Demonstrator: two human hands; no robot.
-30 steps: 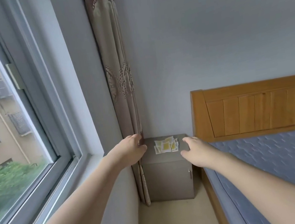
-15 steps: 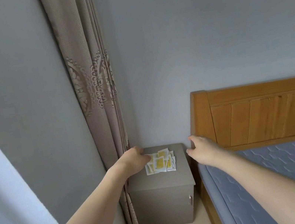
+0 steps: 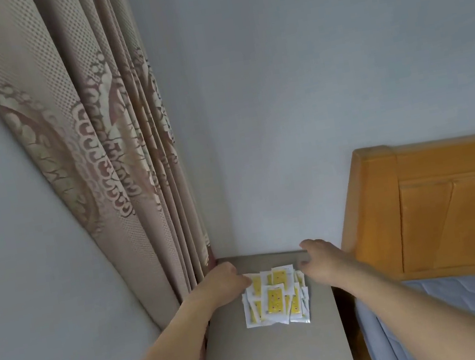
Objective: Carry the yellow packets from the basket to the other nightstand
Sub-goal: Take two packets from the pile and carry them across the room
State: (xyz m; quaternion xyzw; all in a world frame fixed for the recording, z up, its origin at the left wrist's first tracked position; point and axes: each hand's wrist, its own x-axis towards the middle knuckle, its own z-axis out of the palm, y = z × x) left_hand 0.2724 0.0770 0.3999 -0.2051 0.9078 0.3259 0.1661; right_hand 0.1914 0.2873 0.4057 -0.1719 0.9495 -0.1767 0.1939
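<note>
Your left hand (image 3: 226, 282) curls loosely at the yellow packets' (image 3: 274, 297) ten-o'clock corner, touching them — your right hand (image 3: 322, 263) hovers spread at two o'clock, holding nothing, above the nightstand (image 3: 276, 343).

Left hand's fingers (image 3: 240, 278) perhaps curl, hidden, onto the packets (image 3: 274, 297).

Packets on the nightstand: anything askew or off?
The yellow packets lie in a loose, overlapping heap on the grey nightstand, fanned at odd angles rather than squared up. None has slid off or looks torn. The left hand touches the heap's far left corner; the right hand hovers beside it.
</note>
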